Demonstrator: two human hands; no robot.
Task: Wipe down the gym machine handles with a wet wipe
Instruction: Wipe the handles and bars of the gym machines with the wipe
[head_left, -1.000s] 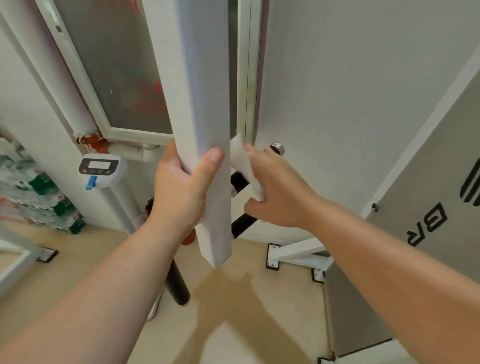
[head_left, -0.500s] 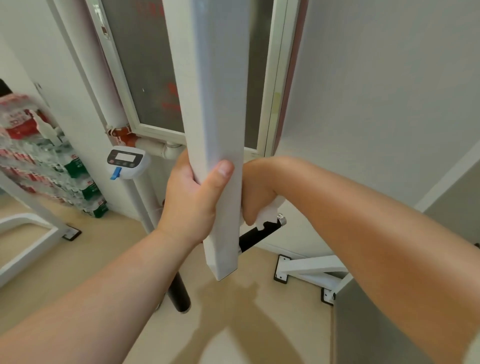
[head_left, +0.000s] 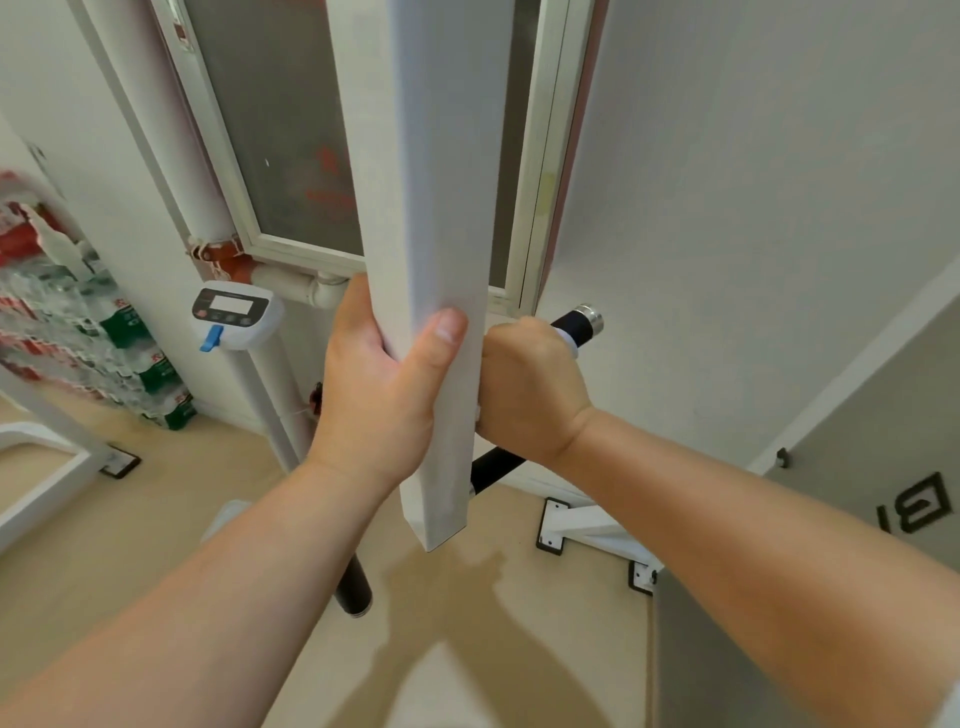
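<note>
Gripping the white square post (head_left: 431, 260) of the machine, the left hand (head_left: 384, 395) wraps it from the left, thumb laid across its front face; the post stands upright mid-view, its lower end above the tan floor (head_left: 156, 519); just right of the post, the right hand (head_left: 530, 389) is curled round the black handle (head_left: 575, 323), which slants up to the right and ends in a chrome cap; a strip of the white wet wipe (head_left: 569, 347) shows between fingers and handle, the rest hidden inside the fist; below the wrist the handle's lower stretch emerges beside the post; a second black handle (head_left: 353, 587) points down toward the floor, left of the post's end; further left are a small digital display (head_left: 234, 314) with a blue lever, and stacked packs of bottled water (head_left: 78, 338) against the wall; a frosted window (head_left: 291, 130) rises behind the post.
</note>
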